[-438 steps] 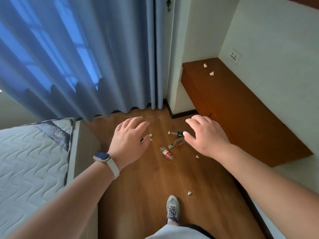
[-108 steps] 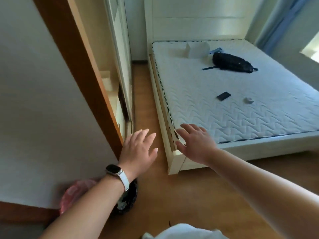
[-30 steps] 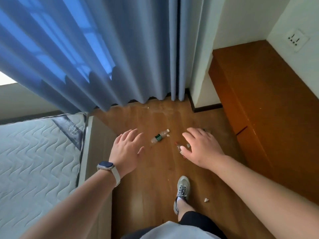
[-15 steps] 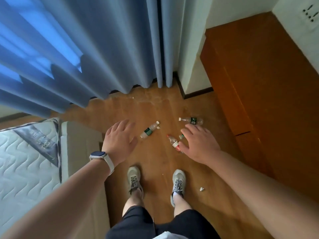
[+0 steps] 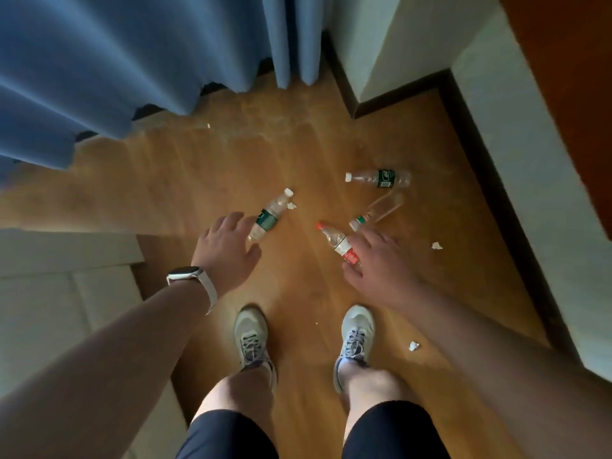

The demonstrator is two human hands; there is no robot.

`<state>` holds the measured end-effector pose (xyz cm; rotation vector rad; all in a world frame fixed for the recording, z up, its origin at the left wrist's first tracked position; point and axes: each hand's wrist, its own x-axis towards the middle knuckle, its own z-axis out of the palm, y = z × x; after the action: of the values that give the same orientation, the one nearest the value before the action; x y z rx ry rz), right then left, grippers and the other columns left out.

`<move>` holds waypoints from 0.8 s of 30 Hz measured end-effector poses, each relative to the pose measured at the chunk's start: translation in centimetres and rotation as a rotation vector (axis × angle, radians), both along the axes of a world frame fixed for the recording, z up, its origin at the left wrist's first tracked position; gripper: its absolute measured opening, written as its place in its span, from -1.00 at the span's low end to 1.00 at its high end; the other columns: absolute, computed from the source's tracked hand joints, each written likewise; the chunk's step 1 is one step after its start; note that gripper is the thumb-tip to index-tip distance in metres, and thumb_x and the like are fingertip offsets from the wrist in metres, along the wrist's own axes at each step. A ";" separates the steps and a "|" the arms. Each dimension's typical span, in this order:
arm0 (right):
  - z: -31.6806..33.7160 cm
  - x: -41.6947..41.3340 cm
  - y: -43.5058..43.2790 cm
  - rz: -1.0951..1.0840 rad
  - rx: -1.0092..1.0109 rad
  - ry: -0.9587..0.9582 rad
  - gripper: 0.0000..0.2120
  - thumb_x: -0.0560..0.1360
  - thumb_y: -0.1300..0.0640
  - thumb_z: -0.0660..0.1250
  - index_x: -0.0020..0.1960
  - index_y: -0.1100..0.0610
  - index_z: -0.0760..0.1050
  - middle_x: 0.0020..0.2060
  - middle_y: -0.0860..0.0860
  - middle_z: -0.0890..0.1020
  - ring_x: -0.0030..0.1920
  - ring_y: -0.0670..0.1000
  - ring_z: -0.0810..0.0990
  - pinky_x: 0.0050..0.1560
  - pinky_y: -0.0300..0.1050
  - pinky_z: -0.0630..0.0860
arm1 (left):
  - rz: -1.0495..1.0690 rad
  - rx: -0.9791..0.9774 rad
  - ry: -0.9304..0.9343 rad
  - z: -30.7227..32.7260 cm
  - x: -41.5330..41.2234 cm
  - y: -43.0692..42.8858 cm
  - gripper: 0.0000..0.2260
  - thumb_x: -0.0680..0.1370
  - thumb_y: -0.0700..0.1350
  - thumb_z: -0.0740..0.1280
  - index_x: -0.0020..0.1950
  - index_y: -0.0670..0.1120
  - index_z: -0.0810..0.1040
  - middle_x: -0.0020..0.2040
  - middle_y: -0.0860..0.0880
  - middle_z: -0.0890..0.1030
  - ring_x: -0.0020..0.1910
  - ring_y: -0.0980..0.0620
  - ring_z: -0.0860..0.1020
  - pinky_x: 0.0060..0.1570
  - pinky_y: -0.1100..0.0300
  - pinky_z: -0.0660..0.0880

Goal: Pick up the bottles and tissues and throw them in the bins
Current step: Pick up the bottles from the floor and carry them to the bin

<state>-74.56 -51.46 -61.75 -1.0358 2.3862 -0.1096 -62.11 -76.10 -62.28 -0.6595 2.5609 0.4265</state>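
Several clear plastic bottles lie on the wooden floor. A green-label bottle (image 5: 269, 218) lies just beyond the fingertips of my left hand (image 5: 226, 253), which is open and holds nothing. A red-label bottle (image 5: 338, 243) lies under the fingers of my right hand (image 5: 381, 263), also open and apart from it. A label-less bottle (image 5: 381, 209) and another green-label bottle (image 5: 381, 178) lie farther off. Tissue wads lie at the right (image 5: 436, 245), near my right shoe (image 5: 413, 345), and beside the left bottle (image 5: 291, 205). No bin is in view.
Blue curtains (image 5: 132, 51) hang at the top left. The bed's corner (image 5: 66, 283) is at the left. A white wall with dark skirting (image 5: 516, 180) and a brown wooden unit (image 5: 569, 61) close the right side. My two shoes (image 5: 251, 336) stand on the floor.
My view has tilted further down and closer to the floor. Both hands have dropped toward the bottles, the left by the green-label one, the right over the red-label one.
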 end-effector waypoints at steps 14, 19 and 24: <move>-33.2 -1.2 0.1 -0.293 0.173 -0.103 -0.45 0.42 -0.09 0.40 0.34 0.05 0.38 0.16 0.09 0.50 0.15 0.17 0.46 0.07 0.07 0.47 | 0.365 0.139 -0.060 -32.8 -1.5 -2.9 -0.48 0.52 -0.01 0.34 0.46 -0.07 0.35 0.40 -0.14 0.40 0.33 -0.21 0.39 0.26 -0.10 0.40; -38.3 -2.0 0.5 -0.359 0.184 -0.155 -0.36 0.42 -0.06 0.43 0.40 0.07 0.29 0.23 0.10 0.46 0.20 0.19 0.44 0.09 0.08 0.47 | 0.363 0.110 0.003 -37.1 -3.5 -4.1 -0.39 0.51 0.06 0.38 0.50 -0.05 0.27 0.43 -0.12 0.36 0.36 -0.18 0.36 0.30 -0.07 0.39; -40.6 -2.4 0.7 -0.394 0.246 -0.234 -0.37 0.43 -0.06 0.42 0.40 0.05 0.25 0.22 0.10 0.48 0.18 0.19 0.50 0.12 0.12 0.49 | 0.364 0.160 -0.097 -39.6 -5.3 -4.4 -0.44 0.45 0.06 0.43 0.40 0.00 0.33 0.22 -0.14 0.48 0.13 -0.21 0.50 0.10 -0.13 0.53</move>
<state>-76.92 -50.73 -102.37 -0.4083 2.2857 -0.0705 -67.40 -80.52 -101.89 -1.0619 2.2867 0.6917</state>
